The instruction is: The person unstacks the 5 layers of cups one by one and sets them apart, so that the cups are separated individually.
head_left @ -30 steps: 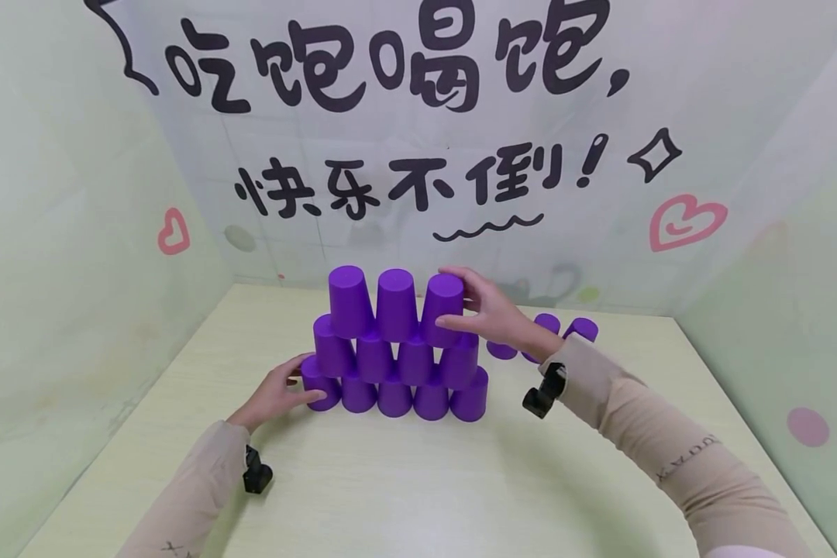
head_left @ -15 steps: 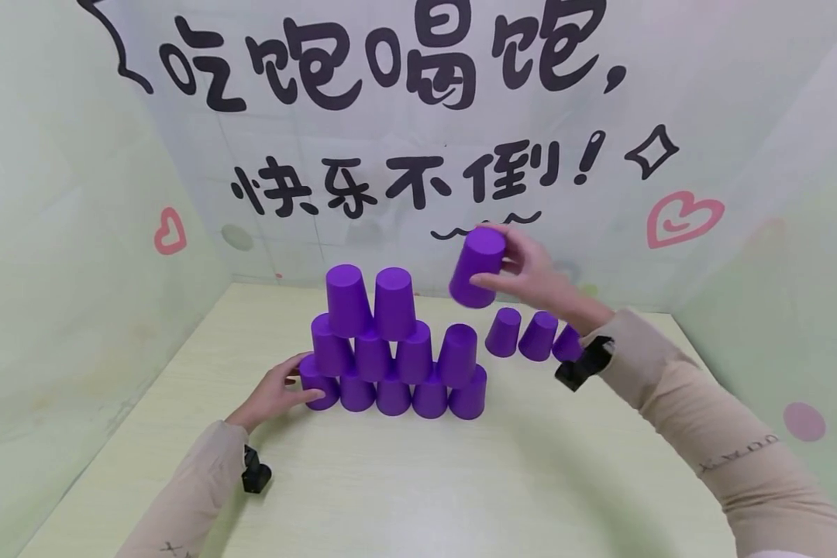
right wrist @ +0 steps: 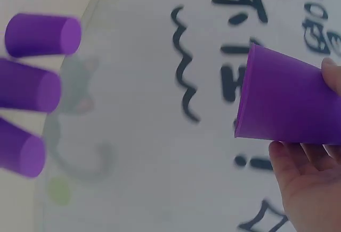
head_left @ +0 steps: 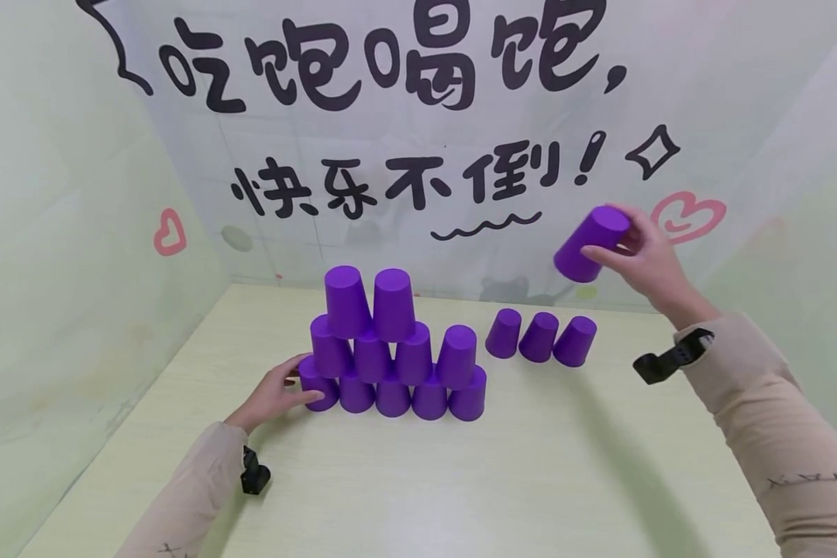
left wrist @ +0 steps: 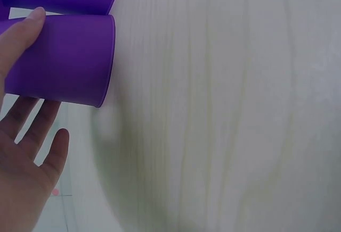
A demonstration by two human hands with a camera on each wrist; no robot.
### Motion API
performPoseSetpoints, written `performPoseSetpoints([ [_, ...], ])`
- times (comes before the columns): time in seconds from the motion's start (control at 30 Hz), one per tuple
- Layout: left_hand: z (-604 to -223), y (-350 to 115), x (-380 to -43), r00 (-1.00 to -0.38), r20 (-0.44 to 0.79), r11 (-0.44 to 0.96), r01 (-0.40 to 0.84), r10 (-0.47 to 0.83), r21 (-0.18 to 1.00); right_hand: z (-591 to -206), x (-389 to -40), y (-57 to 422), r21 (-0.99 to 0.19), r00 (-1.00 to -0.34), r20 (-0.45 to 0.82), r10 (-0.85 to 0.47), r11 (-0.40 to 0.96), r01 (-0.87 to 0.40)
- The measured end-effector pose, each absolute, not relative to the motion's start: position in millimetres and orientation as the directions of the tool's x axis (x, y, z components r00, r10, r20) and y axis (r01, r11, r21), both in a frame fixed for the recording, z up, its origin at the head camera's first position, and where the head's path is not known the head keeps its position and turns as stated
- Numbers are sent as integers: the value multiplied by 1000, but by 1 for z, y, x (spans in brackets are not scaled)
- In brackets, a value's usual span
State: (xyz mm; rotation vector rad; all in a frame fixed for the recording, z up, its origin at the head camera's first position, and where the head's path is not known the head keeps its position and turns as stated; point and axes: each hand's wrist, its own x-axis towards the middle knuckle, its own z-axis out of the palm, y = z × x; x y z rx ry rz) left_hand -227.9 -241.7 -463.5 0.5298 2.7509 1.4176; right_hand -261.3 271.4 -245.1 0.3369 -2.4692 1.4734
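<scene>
My right hand [head_left: 652,260] holds a purple cup [head_left: 589,246] in the air, bottom up and tilted, thumb on its near side and fingers behind. In the right wrist view the held cup [right wrist: 290,96] hangs before the printed backdrop. At the pile's lower left, my left hand [head_left: 272,397] grips the end purple cup [head_left: 318,385]; its thumb [left wrist: 25,35] lies on that cup's wall. The pile has a bottom row, a second row [head_left: 372,358] and two top cups [head_left: 345,301], [head_left: 394,304], all upside down. The second row's right cup [head_left: 457,356] has nothing on it.
Three more upturned purple cups [head_left: 539,337] stand in a row on the pale wooden table [head_left: 418,480], right of the pile and below the held cup. A printed cloth backdrop [head_left: 363,240] rises behind the table, with cloth walls on both sides.
My right hand has lifted the top row's right cup off the pile and carried it up and to the right, past the three separate cups. My left hand stays at its cup.
</scene>
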Motion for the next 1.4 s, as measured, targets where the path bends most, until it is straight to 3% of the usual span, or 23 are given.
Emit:
performPoseSetpoints([
  [0.23,-463,-243,-228,-946,142,519,281,291,807,-282,-268,316,-812,-943,331,43,522,-261],
  [0.43,-462,-244,-228,-946,137,519,278,293,808,-325,-273,347,-802,-950,272,151,581,-137],
  [0.6,-463,-245,-228,-948,144,521,279,284,807,-366,-281,363,-869,-942,238,236,485,-98],
  [0.73,-463,-244,-228,-946,143,524,282,290,804,-391,-280,364,-871,-935,203,291,489,-37],
  [0.83,-458,-240,-224,-945,146,531,288,293,797,-401,-277,360,-837,-937,163,309,546,35],
  [1.1,-433,-230,-213,-948,128,519,270,293,811,-427,-276,357,-848,-945,62,322,517,120],
  [1.4,-460,-240,-226,-944,148,535,291,295,793,-448,-277,358,-837,-955,-4,296,522,165],
])
